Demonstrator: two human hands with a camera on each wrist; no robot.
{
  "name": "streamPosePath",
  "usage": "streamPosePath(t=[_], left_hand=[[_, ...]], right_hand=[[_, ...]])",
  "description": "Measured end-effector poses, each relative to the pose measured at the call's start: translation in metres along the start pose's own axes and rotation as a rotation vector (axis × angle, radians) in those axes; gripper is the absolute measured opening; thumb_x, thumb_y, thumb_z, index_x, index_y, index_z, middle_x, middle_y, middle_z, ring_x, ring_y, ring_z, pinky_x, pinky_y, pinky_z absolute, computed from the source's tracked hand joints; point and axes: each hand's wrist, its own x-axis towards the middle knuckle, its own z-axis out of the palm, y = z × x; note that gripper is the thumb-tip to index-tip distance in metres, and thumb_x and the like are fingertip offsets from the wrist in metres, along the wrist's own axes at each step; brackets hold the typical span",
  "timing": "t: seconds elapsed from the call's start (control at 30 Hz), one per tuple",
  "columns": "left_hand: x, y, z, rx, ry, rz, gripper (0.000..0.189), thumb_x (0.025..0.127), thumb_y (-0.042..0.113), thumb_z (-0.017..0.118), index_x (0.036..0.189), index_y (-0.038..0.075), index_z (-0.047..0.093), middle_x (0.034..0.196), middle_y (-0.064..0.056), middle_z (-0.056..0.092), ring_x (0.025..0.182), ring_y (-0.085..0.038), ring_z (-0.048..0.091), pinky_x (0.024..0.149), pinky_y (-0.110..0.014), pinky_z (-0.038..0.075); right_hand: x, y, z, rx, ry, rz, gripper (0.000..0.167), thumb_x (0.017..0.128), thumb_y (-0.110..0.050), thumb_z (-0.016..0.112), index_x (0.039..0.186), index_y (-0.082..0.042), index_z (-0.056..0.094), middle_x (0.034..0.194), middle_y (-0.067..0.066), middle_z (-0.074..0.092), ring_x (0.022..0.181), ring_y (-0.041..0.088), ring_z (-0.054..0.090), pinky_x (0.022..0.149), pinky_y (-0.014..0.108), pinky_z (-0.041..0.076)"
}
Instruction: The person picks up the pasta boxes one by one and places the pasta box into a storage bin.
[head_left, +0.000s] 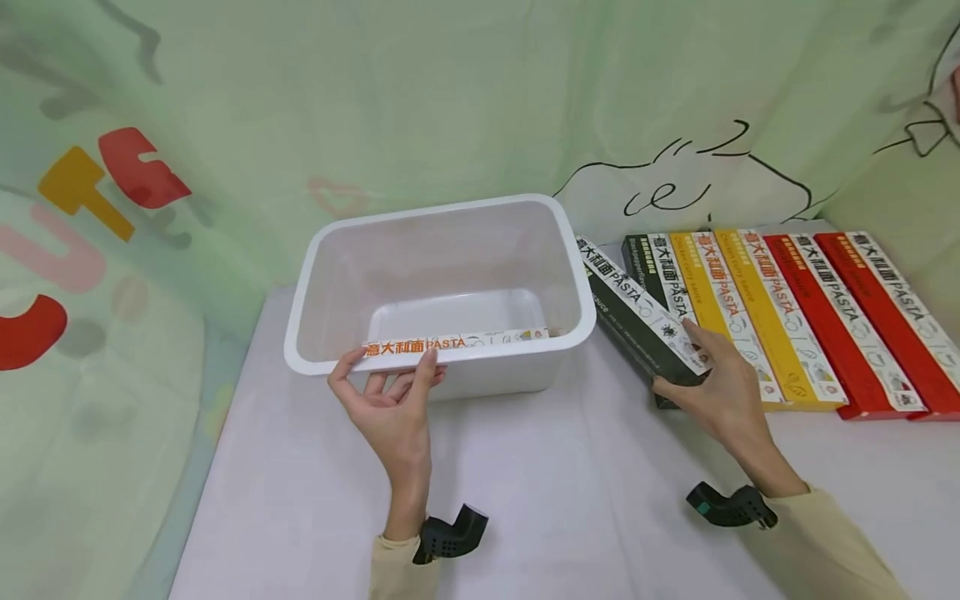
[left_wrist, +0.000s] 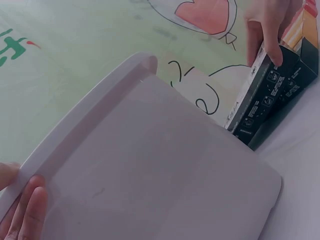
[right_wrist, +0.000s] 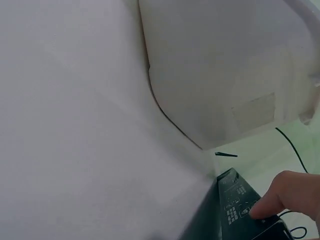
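My left hand (head_left: pixel 390 408) grips the front rim of a white plastic bin (head_left: pixel 487 377), some fingers tucked under the lip on the outside. Inside, a pasta box (head_left: pixel 457 343) with orange lettering lies along the front wall. My right hand (head_left: pixel 720 383) pinches the near end of a black pasta box (head_left: pixel 637 308) between thumb and fingers. This box slants toward the bin's right side, overlapping another black pasta box (head_left: pixel 651 258) in the row. The right wrist view shows my thumb (right_wrist: pixel 272 202) pressed on its dark printed face.
Right of the held box, yellow pasta boxes (head_left: pixel 757 308) and red pasta boxes (head_left: pixel 840 325) lie side by side on the white-covered table (head_left: pixel 540 483). A green printed curtain (head_left: pixel 420 100) hangs behind the bin.
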Motion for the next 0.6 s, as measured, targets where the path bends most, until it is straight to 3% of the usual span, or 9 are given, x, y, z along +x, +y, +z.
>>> streamPosePath(t=[0.27, 0.43, 0.6], left_hand=[[-0.001, 0.001, 0.000, 0.008, -0.008, 0.020, 0.069, 0.085, -0.007, 0.082, 0.134, 0.005, 0.035, 0.104, -0.026, 0.070, 0.068, -0.024, 0.076, 0.070, -0.042, 0.068], [-0.001, 0.000, 0.000, 0.006, -0.015, 0.017, 0.069, 0.086, -0.006, 0.082, 0.135, 0.005, 0.035, 0.106, -0.027, 0.069, 0.069, -0.024, 0.076, 0.071, -0.042, 0.068], [-0.002, -0.001, 0.002, -0.007, -0.010, 0.021, 0.068, 0.085, -0.008, 0.082, 0.133, 0.005, 0.036, 0.104, -0.027, 0.069, 0.068, -0.024, 0.076, 0.069, -0.042, 0.068]], right_hand=[[-0.004, 0.017, 0.009, 0.041, 0.105, -0.118, 0.097, 0.072, -0.002, 0.093, 0.154, 0.005, 0.042, 0.144, 0.035, 0.046, 0.118, 0.049, 0.047, 0.087, 0.053, 0.040], [-0.006, 0.022, 0.017, 0.070, 0.179, -0.116, 0.102, 0.068, -0.005, 0.098, 0.154, 0.001, 0.043, 0.146, 0.034, 0.048, 0.121, 0.048, 0.049, 0.090, 0.054, 0.041], [-0.008, 0.026, 0.026, 0.155, 0.262, -0.101, 0.095, 0.069, -0.002, 0.095, 0.153, -0.005, 0.050, 0.145, 0.030, 0.055, 0.121, 0.043, 0.054, 0.093, 0.023, 0.038]])
